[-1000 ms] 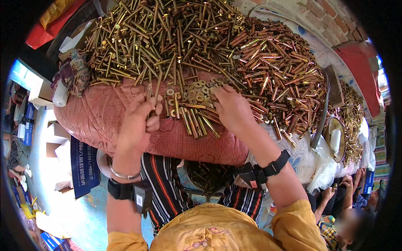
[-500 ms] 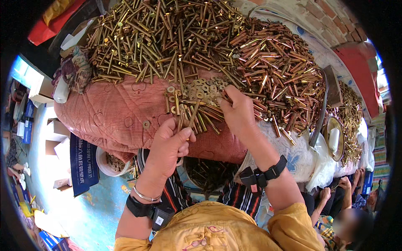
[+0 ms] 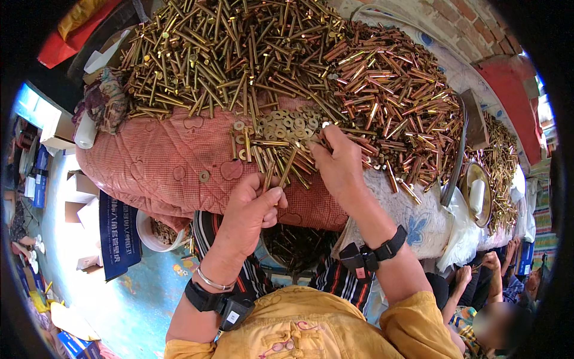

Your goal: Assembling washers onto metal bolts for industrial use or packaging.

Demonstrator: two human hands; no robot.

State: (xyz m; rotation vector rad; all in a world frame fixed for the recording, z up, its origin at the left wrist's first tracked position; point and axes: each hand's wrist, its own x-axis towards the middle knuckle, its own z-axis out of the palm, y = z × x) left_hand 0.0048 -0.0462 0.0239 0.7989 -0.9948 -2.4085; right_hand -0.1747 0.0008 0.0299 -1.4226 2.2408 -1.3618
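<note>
My left hand [image 3: 244, 209] is closed around two brass-coloured bolts [image 3: 287, 169], whose shanks stick up between thumb and fingers. My right hand [image 3: 339, 161] reaches to the right edge of a heap of flat washers [image 3: 291, 127], thumb and forefinger pinched together. Whatever is in that pinch is hidden. Loose bolts lie between the two hands, below the washers. Behind them rises a big pile of long golden bolts [image 3: 221, 57]. To its right spreads a pile of copper-toned metal tubes [image 3: 397, 90].
A red padded quilt [image 3: 158, 152] lies under the piles, with a single washer [image 3: 204, 176] on it. Below hangs a white bucket [image 3: 141, 230] beside a blue box [image 3: 115, 239]. At right are a metal dish [image 3: 485, 206] and another person's hands [image 3: 492, 261].
My left hand has shifted slightly right with the bolts, which now lean more to the right. My right hand stays at the washers, still pinched.
</note>
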